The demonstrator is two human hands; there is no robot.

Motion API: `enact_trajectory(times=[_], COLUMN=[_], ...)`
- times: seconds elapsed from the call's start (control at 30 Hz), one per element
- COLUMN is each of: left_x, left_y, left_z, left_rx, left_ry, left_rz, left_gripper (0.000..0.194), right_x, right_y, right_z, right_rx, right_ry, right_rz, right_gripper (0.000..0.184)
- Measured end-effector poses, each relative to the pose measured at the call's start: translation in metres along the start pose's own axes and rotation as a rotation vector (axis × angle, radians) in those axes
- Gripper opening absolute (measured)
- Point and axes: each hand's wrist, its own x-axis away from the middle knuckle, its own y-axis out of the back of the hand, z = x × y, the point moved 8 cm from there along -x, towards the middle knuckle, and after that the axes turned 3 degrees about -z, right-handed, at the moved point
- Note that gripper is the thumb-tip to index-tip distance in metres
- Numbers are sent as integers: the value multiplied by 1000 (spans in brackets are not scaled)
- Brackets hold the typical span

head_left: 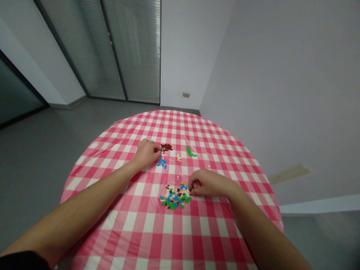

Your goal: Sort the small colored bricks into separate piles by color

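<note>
A round table (pixel 168 232) carries a pink-and-white checked cloth. A mixed heap of tiny coloured bricks (pixel 174 198) lies near its middle. My right hand (pixel 206 182) rests at the heap's right edge, fingers curled in a pinch at the pieces. My left hand (pixel 146 152) reaches farther back, fingertips pinched against a small pile of dark brown bricks (pixel 166 147). Just below that hand sits a small blue pile (pixel 162 163). A green pile (pixel 191 152) lies to the right of the brown one, and a few pale yellow pieces (pixel 178 158) lie between them.
Grey floor surrounds the table. A white wall (pixel 281 75) rises close behind on the right, and glass doors with blinds (pixel 126 48) stand at the back left.
</note>
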Motion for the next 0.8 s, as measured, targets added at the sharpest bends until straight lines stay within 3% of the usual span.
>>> enact_trajectory(times=[0.33, 0.63, 0.8], left_x=[0, 1, 6], left_y=[0, 11, 24], left_z=[-4, -9, -27], left_rx=[-19, -16, 75], left_ry=[-11, -14, -69], left_rz=[10, -55, -110], left_gripper=[21, 24, 20], right_x=[0, 4, 5], right_y=[1, -3, 1], right_z=[1, 3, 6], right_rx=[-27, 0, -190], right_ry=[-14, -43, -29], right_rz=[7, 5, -66], right_gripper=[13, 14, 14])
